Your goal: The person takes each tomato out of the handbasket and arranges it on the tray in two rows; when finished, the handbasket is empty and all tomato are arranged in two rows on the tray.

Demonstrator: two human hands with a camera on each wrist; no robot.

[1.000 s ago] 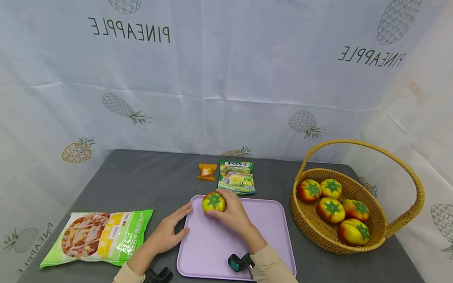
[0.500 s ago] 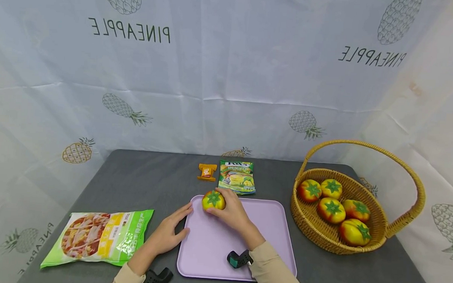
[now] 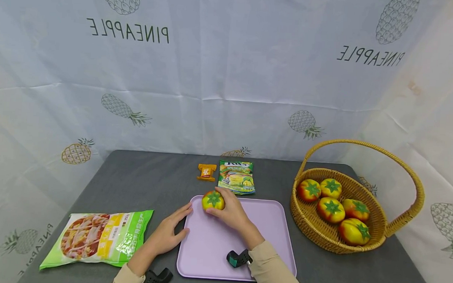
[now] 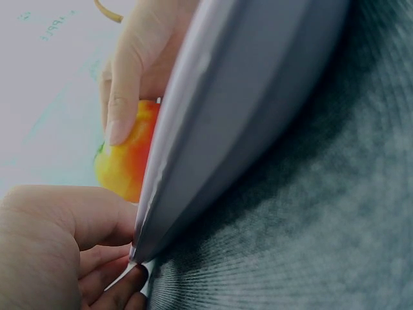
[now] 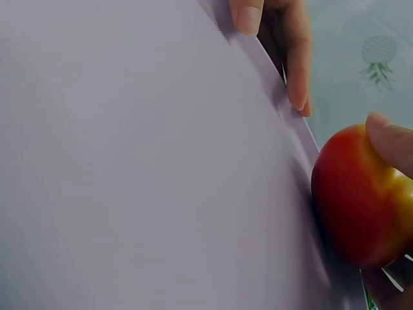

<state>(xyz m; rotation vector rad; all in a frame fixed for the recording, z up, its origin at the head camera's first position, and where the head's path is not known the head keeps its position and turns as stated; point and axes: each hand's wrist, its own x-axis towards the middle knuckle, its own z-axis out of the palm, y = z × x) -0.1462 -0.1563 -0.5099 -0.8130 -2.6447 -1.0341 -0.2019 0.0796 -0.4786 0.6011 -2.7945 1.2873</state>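
Observation:
My right hand (image 3: 234, 213) grips a yellow-red persimmon (image 3: 213, 201) with a green leafy top, its thumb and fingers on opposite sides. The persimmon sits at the far left corner of a lilac tray (image 3: 240, 260); in the right wrist view the fruit (image 5: 355, 194) is right at the tray's rim. My left hand (image 3: 165, 234) touches the tray's left edge with fingers extended and thumb spread apart. In the left wrist view the left hand's fingers (image 4: 103, 216) meet the rim, some of them lower down on its outer side.
Right of the tray stands a wicker basket (image 3: 313, 234) with a tall handle, holding several more persimmons (image 3: 330, 210). A green food bag (image 3: 97, 237) lies at the left. Behind the tray are a small orange packet (image 3: 207, 172) and a green-yellow candy bag (image 3: 237, 178).
My right hand and the persimmon have shifted very slightly toward the back of the tray. The left hand keeps its place at the tray's edge.

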